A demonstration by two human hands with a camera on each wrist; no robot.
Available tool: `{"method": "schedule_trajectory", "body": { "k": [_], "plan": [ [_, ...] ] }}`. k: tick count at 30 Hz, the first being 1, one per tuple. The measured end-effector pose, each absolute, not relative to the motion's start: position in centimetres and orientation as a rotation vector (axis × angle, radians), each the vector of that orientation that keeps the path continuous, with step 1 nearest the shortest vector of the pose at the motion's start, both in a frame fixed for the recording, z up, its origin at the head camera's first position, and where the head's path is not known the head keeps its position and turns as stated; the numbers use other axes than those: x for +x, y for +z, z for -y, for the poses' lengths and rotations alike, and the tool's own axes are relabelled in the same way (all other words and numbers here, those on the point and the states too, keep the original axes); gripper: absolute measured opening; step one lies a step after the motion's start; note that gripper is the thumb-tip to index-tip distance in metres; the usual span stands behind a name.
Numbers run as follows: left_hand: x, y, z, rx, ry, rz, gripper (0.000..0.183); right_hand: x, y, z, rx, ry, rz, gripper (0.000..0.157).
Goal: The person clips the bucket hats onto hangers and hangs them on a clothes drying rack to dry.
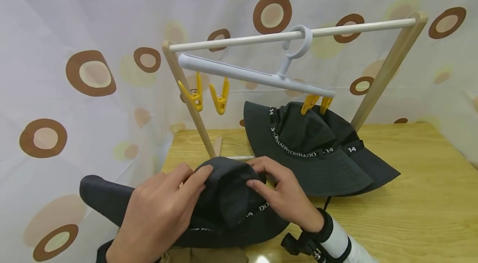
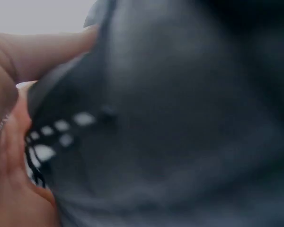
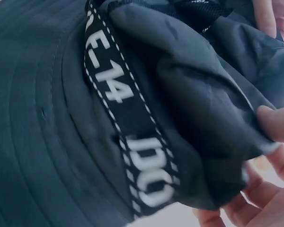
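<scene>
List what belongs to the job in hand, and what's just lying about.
Apparently part of the job:
dark hat, held by left hand and right hand
white hanger on its rack
two yellow clips holding nothing
two hats at the other clips

Apparently just there:
spotted curtain
wood-grain table
beige item, unidentifiable

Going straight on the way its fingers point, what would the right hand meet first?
The right hand would first meet the hat it pinches; beyond that, probably the left hand, though depth is unclear.

Held hat band point(image 3: 139, 126): "E-14", "DO"; front hung hat band point(image 1: 301, 154): "TORNADO", "14"; rear band point(image 1: 352, 148): "14"
</scene>
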State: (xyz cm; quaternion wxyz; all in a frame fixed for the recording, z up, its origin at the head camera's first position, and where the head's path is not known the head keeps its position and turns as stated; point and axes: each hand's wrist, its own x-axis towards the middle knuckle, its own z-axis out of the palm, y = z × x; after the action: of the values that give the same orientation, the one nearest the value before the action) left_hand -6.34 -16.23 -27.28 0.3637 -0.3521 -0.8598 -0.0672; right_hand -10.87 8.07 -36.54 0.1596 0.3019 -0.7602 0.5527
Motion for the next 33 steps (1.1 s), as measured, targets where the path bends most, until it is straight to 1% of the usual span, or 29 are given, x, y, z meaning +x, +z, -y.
{"method": "schedule_trajectory", "body": {
  "k": [1, 3, 4, 5, 7, 8, 12, 13, 16, 19, 22, 24, 28, 33],
  "plan": [
    [-6.4, -27.4, 16.1, -0.921, -0.197, 2.182, 0.021, -10.7, -36.3, -8.3, 0.854, 1.572, 2.163, 0.015],
    [-6.6, -27.7, 15.8, -0.947, -0.251, 2.132, 0.033, -10.4, -35.9, -8.9, 0.832, 1.543, 2.141, 0.018],
    [-6.8, -28.0, 15.5, -0.963, -0.281, 2.107, 0.036, -10.2, -35.7, -9.4, 0.823, 1.516, 2.132, 0.019],
    [-7.1, -28.3, 15.3, -0.975, -0.310, 2.099, 0.035, -10.0, -35.5, -9.8, 0.819, 1.490, 2.120, 0.020],
    [-7.6, -29.1, 14.7, -0.993, -0.359, 2.114, 0.028, -9.7, -35.1, -10.8, 0.798, 1.441, 2.114, 0.022],
    [-7.9, -29.6, 14.4, -1.005, -0.392, 2.131, 0.028, -9.6, -34.9, -11.3, 0.784, 1.415, 2.115, 0.023],
    [-9.3, -31.7, 13.2, -1.051, -0.552, 2.241, 0.047, -9.3, -34.6, -13.2, 0.708, 1.324, 2.163, 0.027],
    [-9.7, -32.2, 12.9, -1.064, -0.620, 2.264, 0.048, -9.2, -34.6, -13.8, 0.687, 1.313, 2.175, 0.027],
    [-10.9, -33.4, 12.4, -1.085, -0.868, 2.311, 0.041, -9.1, -34.7, -15.4, 0.618, 1.296, 2.200, 0.028],
    [-12.2, -34.4, 12.2, -1.110, -1.111, 2.324, 0.029, -9.0, -34.8, -16.6, 0.573, 1.296, 2.231, 0.026],
    [-13.2, -35.0, 11.9, -1.112, -1.189, 2.362, 0.018, -9.0, -35.0, -17.1, 0.564, 1.280, 2.293, 0.022],
    [-13.7, -35.3, 11.5, -1.107, -1.166, 2.377, 0.015, -9.0, -35.1, -17.1, 0.564, 1.264, 2.328, 0.020],
    [-13.6, -35.2, 9.7, -1.102, -1.159, 2.349, 0.018, -9.1, -35.3, -16.9, 0.553, 1.222, 2.354, 0.019],
    [-13.1, -35.0, 6.3, -1.178, -1.176, 2.330, 0.030, -9.3, -35.3, -16.4, 0.577, 1.150, 2.367, 0.018]
  ]
}}
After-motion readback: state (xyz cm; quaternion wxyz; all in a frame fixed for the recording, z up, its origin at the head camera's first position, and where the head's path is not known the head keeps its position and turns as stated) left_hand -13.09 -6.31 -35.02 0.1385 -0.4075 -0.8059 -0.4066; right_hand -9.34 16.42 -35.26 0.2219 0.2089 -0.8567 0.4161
